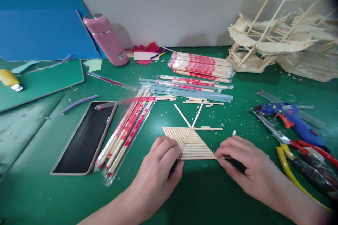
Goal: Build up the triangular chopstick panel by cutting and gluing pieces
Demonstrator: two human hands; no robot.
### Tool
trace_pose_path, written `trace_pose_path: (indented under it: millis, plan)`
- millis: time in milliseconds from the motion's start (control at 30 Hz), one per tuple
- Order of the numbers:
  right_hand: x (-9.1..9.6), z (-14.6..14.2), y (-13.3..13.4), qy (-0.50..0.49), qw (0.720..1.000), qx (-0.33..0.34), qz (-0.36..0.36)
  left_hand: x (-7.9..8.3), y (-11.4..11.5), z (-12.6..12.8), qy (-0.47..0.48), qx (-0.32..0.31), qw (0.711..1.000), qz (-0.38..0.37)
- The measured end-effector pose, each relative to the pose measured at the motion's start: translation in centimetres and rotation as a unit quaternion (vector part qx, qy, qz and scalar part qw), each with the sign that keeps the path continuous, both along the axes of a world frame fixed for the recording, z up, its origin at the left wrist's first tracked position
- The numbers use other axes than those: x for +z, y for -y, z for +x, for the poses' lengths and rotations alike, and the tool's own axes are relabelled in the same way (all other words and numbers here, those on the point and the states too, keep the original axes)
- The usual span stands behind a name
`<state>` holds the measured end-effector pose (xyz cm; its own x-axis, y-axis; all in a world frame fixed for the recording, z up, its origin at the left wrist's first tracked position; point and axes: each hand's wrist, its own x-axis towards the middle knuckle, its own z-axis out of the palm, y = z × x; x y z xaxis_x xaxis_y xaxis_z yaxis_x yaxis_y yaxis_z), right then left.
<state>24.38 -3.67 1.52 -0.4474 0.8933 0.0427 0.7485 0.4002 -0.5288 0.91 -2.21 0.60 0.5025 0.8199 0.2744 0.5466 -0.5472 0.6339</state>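
Note:
A flat panel of glued wooden sticks (194,143) lies on the green mat (200,190), shaped like a slanted fan with two loose sticks (188,114) crossing above it. My left hand (158,168) rests on the panel's lower left edge, fingers curled and pressing it down. My right hand (244,163) touches the panel's lower right corner, its fingers closed together in a pinch on the bottom stick's end.
Wrapped chopsticks (124,137) lie left of the panel beside a phone (86,137). A chopstick bundle (202,65) and pink bottle (107,38) sit behind. A blue glue gun (293,119), cutters (280,135), and a stick model (277,35) stand right.

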Motion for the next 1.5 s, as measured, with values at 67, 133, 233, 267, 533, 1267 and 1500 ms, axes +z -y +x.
trace_pose_path:
  millis: [67,133,233,267,533,1267,1500]
  plan:
    - [0.01,0.00,0.07,0.002,1.000,-0.003,-0.001,0.04,0.02,0.00,0.000,0.002,1.000,0.003]
    - [-0.01,0.01,0.13,-0.001,1.000,0.000,-0.003,0.07,0.05,-0.02,-0.001,0.002,1.000,0.006]
    - [-0.07,-0.04,0.16,-0.015,1.000,-0.002,-0.004,0.07,0.14,-0.06,-0.005,-0.001,1.000,0.003]
    - [-0.07,-0.08,0.15,-0.020,1.000,-0.004,-0.002,0.07,0.18,-0.07,-0.007,-0.003,1.000,0.000]
    - [0.04,-0.13,0.23,-0.008,1.000,-0.009,0.006,0.23,0.29,-0.06,-0.019,-0.009,1.000,-0.020]
    - [0.80,-0.50,0.11,-0.035,0.998,-0.036,-0.037,-0.29,-0.09,0.15,-0.023,0.000,0.999,0.036]
    - [0.63,-0.17,0.12,-0.048,0.998,-0.028,-0.042,-0.35,0.11,-0.01,-0.029,-0.012,0.999,0.017]
